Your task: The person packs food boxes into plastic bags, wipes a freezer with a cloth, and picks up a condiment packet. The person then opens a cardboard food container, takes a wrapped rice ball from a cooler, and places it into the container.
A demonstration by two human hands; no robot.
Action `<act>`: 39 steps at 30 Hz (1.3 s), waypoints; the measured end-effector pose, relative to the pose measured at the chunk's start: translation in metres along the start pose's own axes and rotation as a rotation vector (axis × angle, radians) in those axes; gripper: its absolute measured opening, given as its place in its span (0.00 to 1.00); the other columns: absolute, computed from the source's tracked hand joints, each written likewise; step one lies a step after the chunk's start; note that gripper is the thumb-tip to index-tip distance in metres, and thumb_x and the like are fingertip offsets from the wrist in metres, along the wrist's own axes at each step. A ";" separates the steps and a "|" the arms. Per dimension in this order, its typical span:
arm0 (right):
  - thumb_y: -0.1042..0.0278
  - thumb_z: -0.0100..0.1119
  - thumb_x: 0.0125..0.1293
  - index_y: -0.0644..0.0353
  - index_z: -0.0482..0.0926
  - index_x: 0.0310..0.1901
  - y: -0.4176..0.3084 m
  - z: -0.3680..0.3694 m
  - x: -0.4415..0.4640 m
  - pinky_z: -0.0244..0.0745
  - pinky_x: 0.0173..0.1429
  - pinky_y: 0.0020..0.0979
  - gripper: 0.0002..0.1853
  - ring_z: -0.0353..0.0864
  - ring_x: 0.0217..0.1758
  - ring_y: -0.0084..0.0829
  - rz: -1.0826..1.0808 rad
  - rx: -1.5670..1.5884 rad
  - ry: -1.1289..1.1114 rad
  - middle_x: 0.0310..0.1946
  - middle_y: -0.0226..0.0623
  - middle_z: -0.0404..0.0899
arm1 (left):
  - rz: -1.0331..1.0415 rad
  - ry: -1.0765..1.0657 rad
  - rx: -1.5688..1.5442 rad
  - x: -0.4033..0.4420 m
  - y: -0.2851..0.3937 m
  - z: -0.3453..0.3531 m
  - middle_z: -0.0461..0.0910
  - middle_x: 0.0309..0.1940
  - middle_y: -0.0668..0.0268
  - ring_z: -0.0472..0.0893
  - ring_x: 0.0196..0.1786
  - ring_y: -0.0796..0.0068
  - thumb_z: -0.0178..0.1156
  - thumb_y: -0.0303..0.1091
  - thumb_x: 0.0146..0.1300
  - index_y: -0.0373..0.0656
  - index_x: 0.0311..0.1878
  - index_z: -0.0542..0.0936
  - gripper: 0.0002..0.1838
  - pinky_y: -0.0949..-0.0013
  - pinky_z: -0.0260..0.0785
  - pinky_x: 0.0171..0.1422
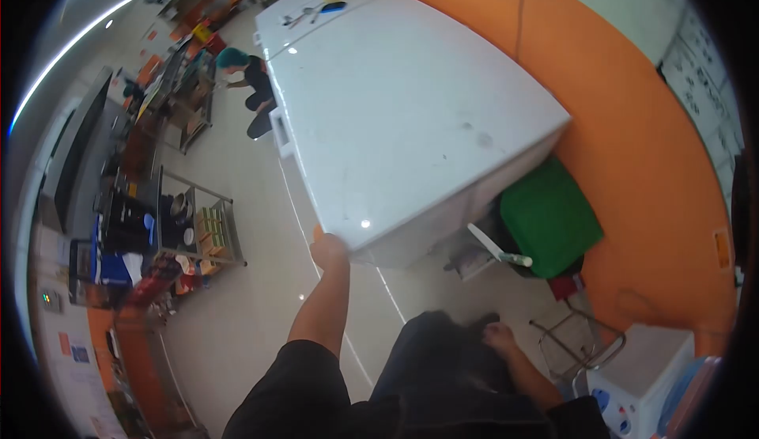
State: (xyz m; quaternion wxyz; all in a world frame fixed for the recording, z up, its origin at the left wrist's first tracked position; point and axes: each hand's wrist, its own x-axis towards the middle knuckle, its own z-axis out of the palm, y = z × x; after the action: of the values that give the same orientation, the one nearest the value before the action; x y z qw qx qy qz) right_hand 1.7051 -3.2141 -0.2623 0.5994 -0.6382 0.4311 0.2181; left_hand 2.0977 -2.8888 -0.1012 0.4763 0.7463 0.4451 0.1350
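Left hand [329,251] at freezer [411,107] — notices [79,353] illegible

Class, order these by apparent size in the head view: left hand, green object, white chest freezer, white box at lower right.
1. White chest freezer
2. Green object and white box: too alike to rank
3. Left hand

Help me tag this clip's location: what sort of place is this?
Probably a commercial kitchen or its back room: there's what looks like a large white chest freezer, a metal rack loaded with what seem to be pots, and a crouching person in a green head covering.
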 end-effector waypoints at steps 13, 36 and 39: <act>0.49 0.57 0.74 0.59 0.75 0.59 -0.274 0.262 -0.139 0.77 0.54 0.33 0.23 0.80 0.49 0.27 -0.538 0.308 -0.244 0.48 0.34 0.80 | 0.298 -0.671 -0.383 -0.020 -0.057 -0.146 0.77 0.41 0.53 0.79 0.42 0.57 0.51 0.25 0.64 0.33 0.51 0.74 0.13 0.63 0.72 0.55; 0.40 0.29 0.77 0.34 0.43 0.80 -0.443 0.335 -0.003 0.24 0.82 0.55 0.33 0.25 0.85 0.46 -0.724 -1.318 0.286 0.82 0.41 0.29 | -0.101 -0.995 1.013 0.167 -0.391 -0.523 0.80 0.54 0.42 0.78 0.58 0.43 0.56 0.48 0.64 0.33 0.54 0.79 0.26 0.50 0.69 0.65; 0.42 0.28 0.77 0.35 0.44 0.80 -0.508 0.305 0.092 0.28 0.82 0.54 0.32 0.29 0.85 0.45 -0.767 -1.370 0.402 0.82 0.39 0.33 | -0.242 -0.996 1.125 0.182 -0.365 -0.525 0.80 0.53 0.43 0.79 0.58 0.44 0.56 0.48 0.64 0.35 0.55 0.79 0.26 0.50 0.70 0.64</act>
State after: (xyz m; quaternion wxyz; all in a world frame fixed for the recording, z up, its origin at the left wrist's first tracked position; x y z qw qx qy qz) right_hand 2.2393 -2.9958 -0.0995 0.0195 -0.9940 0.0524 0.0943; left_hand 1.6763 -2.3795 -0.1773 0.1801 0.7953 0.2583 -0.5181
